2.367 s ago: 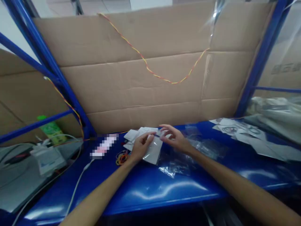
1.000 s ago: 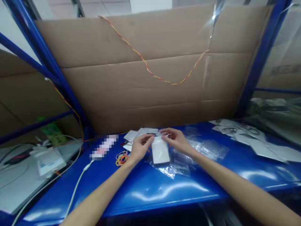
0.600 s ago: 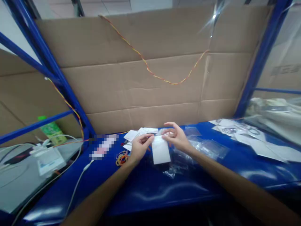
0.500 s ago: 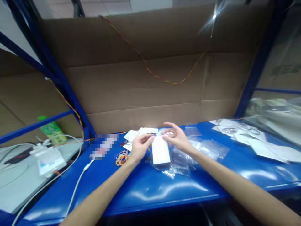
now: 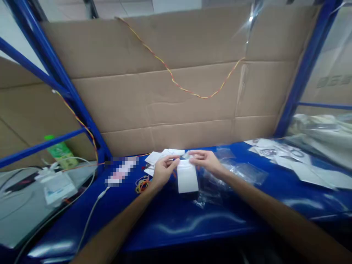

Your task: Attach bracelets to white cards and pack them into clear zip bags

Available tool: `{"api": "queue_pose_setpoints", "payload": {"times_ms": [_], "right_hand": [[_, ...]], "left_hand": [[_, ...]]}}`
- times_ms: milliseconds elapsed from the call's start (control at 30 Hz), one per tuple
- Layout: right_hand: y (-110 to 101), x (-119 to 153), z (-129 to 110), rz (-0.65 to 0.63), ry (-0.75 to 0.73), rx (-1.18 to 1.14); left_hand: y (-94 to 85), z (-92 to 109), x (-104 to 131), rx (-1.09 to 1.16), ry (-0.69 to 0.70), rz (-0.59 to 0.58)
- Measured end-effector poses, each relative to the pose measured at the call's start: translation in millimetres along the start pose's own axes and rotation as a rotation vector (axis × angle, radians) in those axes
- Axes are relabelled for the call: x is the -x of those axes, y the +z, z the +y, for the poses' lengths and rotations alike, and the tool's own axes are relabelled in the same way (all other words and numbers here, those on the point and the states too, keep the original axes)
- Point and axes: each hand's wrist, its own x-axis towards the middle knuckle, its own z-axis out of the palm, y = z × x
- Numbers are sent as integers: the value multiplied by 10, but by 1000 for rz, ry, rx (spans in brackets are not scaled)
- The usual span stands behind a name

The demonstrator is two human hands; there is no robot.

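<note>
A white rectangular card (image 5: 188,179) hangs upright between my hands over the blue table; a faint band crosses its upper part, and whether it sits in a clear sleeve I cannot tell. My left hand (image 5: 164,171) pinches the top left corner between thumb and fingers. At the top right corner, my right hand (image 5: 206,161) is closed in a similar pinch. Behind the hands lie several white cards (image 5: 153,158). Crumpled clear plastic bags (image 5: 249,173) spread to the right of the held card. Coloured cords (image 5: 142,184) lie in a small heap beside my left wrist.
White printed sheets (image 5: 298,160) lie on the table at right. A pixelated object (image 5: 122,171) and a white cable (image 5: 92,212) are at left. A side surface carries a white box (image 5: 59,189) and a green bottle (image 5: 61,151). Cardboard (image 5: 165,110) walls the back; blue posts (image 5: 308,69) frame it.
The raised fingers of my right hand have come down and closed at the card's top right corner. My left hand has stayed in place. The picture's brightness has shifted.
</note>
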Motion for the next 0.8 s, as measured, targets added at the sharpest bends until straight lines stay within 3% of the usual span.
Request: {"api": "queue_pose_setpoints", "payload": {"times_ms": [367, 800], "right_hand": [[-7, -16, 25, 9, -11, 1], [7, -1, -6, -52, 4, -9]], "left_hand": [[-35, -6, 9, -5, 0, -90], [-52, -35, -15, 15, -4, -48]]}}
